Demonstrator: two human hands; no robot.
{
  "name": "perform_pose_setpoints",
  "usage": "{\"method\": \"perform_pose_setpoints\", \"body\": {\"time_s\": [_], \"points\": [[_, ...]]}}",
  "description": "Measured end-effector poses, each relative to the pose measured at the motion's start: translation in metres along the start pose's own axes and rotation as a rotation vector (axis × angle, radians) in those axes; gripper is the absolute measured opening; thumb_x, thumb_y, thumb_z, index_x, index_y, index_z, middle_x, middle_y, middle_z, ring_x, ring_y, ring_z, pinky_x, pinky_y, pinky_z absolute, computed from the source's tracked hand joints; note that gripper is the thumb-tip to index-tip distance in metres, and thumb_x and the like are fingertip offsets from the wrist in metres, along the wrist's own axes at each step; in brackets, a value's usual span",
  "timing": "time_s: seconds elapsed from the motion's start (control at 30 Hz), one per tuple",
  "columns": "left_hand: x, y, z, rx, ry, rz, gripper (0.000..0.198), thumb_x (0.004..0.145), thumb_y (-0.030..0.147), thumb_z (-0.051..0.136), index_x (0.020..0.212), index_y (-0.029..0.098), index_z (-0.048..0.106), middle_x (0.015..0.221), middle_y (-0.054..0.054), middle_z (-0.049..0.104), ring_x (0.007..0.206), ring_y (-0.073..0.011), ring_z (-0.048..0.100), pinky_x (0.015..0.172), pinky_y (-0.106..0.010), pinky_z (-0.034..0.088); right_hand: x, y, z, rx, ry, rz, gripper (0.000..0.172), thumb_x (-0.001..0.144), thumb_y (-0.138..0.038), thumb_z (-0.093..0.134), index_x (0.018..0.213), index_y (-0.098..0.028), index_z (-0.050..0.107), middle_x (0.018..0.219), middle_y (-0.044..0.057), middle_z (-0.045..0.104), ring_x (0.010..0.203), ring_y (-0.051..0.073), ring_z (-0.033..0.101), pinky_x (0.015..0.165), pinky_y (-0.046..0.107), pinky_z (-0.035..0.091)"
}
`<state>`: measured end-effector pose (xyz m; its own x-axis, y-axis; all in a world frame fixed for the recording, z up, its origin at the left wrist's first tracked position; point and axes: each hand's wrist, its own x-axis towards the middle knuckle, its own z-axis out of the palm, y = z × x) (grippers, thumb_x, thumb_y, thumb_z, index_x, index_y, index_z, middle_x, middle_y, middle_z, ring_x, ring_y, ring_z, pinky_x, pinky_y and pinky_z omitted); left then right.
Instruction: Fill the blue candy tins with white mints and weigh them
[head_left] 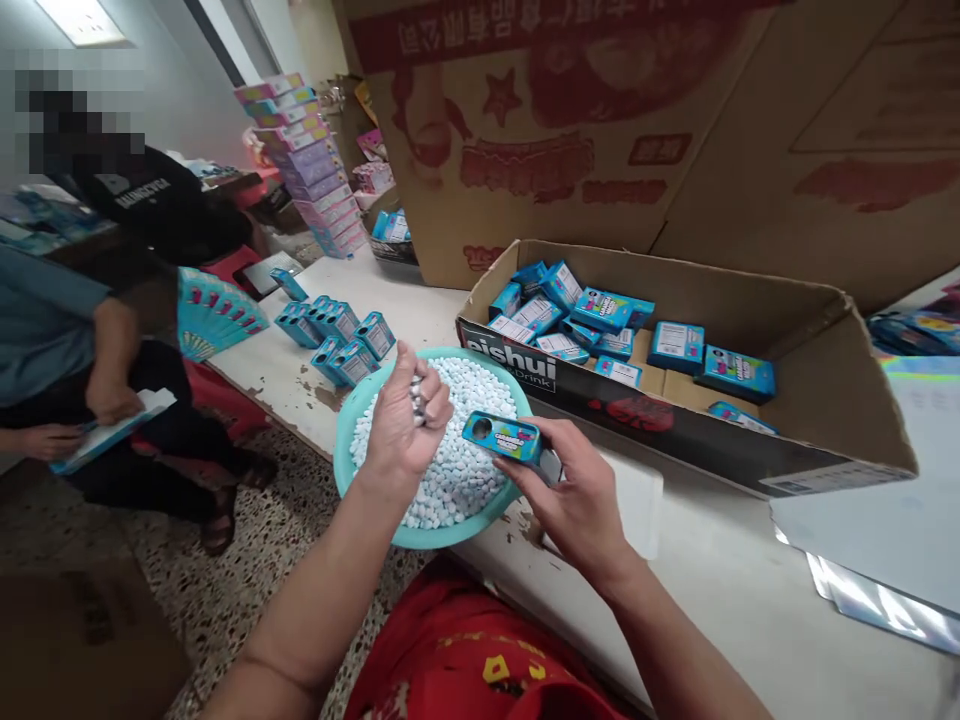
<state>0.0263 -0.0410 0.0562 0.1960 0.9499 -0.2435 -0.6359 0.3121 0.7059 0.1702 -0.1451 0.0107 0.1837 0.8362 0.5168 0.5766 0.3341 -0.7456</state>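
My left hand [405, 420] hovers over a teal bowl [346, 425] heaped with small white-blue candies [465, 450]; its fingers are closed on a small shiny metal thing [416, 395]. My right hand [577, 490] grips a small blue candy box [504, 437] just above the bowl's right rim. Both hands are a few centimetres apart over the bowl, which sits at the table's front edge [525, 560].
An open cardboard tray [840, 400] with several blue boxes [679, 345] lies right behind the bowl. More blue boxes [337, 335] stand on the table's left. A tall carton [600, 130] rises at the back. A seated person [97, 350] holds flat packs at left. Shiny sheets [877, 600] lie right.
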Motion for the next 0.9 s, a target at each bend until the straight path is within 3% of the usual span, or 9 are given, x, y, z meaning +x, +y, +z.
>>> {"method": "perform_pose_setpoints", "body": {"time_s": [0.17, 0.3, 0.53, 0.7, 0.9], "points": [[-0.004, -0.009, 0.011, 0.13, 0.008, 0.244, 0.041, 0.073, 0.047, 0.075, 0.062, 0.017, 0.049, 0.056, 0.003, 0.047, 0.049, -0.0065, 0.05, 0.044, -0.018, 0.041, 0.004, -0.005, 0.022, -0.024, -0.056, -0.021, 0.023, 0.088, -0.035, 0.065, 0.107, -0.023, 0.059, 0.095, 0.005, 0.065, 0.088, 0.023, 0.061, 0.075, 0.034, 0.047], [-0.003, -0.016, 0.009, 0.173, 0.061, 0.354, 0.042, 0.074, 0.049, 0.073, 0.06, 0.018, 0.048, 0.055, 0.004, 0.044, 0.048, -0.0076, 0.048, 0.047, -0.021, 0.043, 0.004, -0.007, 0.025, -0.033, -0.057, -0.009, 0.025, 0.087, -0.036, 0.067, 0.106, -0.023, 0.059, 0.095, 0.005, 0.066, 0.089, 0.023, 0.061, 0.076, 0.034, 0.048], [0.0, -0.016, 0.01, 0.206, 0.039, 0.343, 0.04, 0.075, 0.047, 0.072, 0.062, 0.018, 0.047, 0.057, 0.004, 0.045, 0.045, -0.0053, 0.042, 0.038, -0.018, 0.029, 0.005, -0.004, 0.026, -0.016, -0.029, 0.004, 0.026, 0.086, -0.036, 0.067, 0.107, -0.022, 0.06, 0.095, 0.005, 0.066, 0.089, 0.023, 0.061, 0.077, 0.035, 0.049], [0.003, -0.019, 0.009, 0.226, 0.015, 0.349, 0.04, 0.075, 0.047, 0.072, 0.063, 0.018, 0.047, 0.056, 0.004, 0.045, 0.045, -0.0061, 0.045, 0.04, -0.018, 0.033, 0.004, -0.001, 0.026, -0.005, -0.027, 0.002, 0.028, 0.085, -0.036, 0.069, 0.108, -0.022, 0.06, 0.096, 0.005, 0.066, 0.09, 0.023, 0.061, 0.078, 0.035, 0.049], [0.004, -0.017, 0.01, 0.212, 0.0, 0.297, 0.04, 0.076, 0.044, 0.072, 0.063, 0.018, 0.045, 0.054, 0.005, 0.041, 0.041, -0.0039, 0.038, 0.035, -0.017, 0.024, 0.005, 0.002, 0.026, 0.018, -0.01, 0.006, 0.029, 0.085, -0.037, 0.068, 0.109, -0.022, 0.06, 0.097, 0.006, 0.066, 0.09, 0.023, 0.062, 0.078, 0.036, 0.049]]}}
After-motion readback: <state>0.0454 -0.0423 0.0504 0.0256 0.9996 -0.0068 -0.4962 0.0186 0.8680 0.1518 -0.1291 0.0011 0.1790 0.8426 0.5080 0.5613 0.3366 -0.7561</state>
